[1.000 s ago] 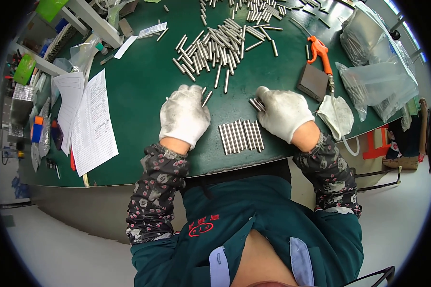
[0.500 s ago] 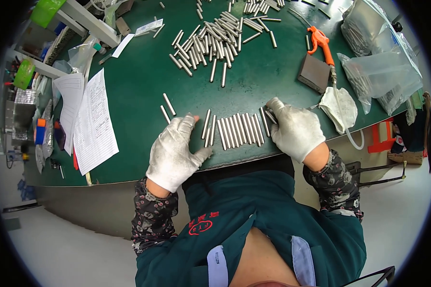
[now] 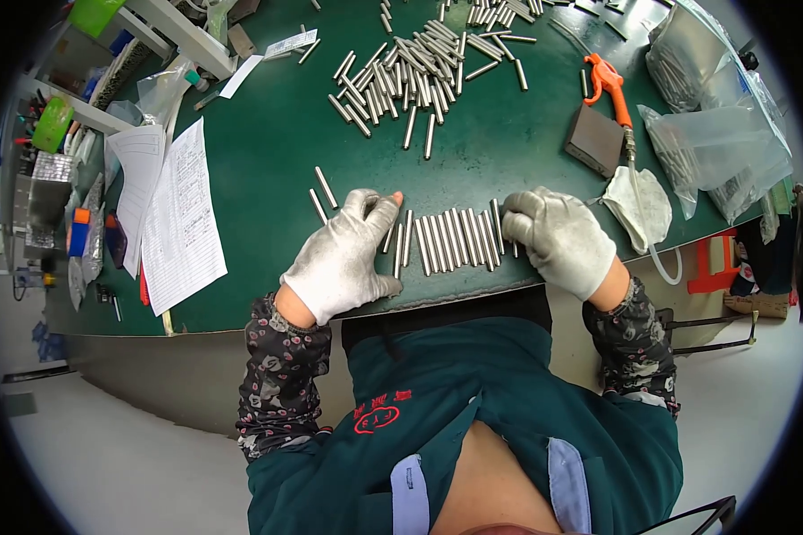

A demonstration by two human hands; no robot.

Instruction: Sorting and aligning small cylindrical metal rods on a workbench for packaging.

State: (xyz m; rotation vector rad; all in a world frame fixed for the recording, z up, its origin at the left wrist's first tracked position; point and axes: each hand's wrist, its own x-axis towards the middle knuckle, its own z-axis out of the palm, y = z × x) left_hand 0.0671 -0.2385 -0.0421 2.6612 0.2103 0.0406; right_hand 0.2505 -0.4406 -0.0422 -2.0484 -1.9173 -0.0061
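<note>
A row of several short metal rods (image 3: 451,239) lies side by side on the green table (image 3: 259,152), close to its near edge. My left hand (image 3: 348,254), in a white glove, rests flat at the left end of the row, fingertips touching the leftmost rods. At the right end my gloved right hand (image 3: 558,236) presses its fingers against the last rods. Two loose rods (image 3: 321,194) lie just left of my left hand. A large loose pile of the same rods (image 3: 410,71) is spread farther back on the table.
Printed paper sheets (image 3: 174,218) lie at the left. An orange-handled air gun (image 3: 611,85) with a hose, a dark block (image 3: 595,141), a crumpled white cloth (image 3: 638,207) and clear plastic bags (image 3: 714,134) sit at the right. Shelving with small items stands far left.
Both hands came back toward the near edge and closed in on the ends of the rod row. The row now has more rods than a second ago.
</note>
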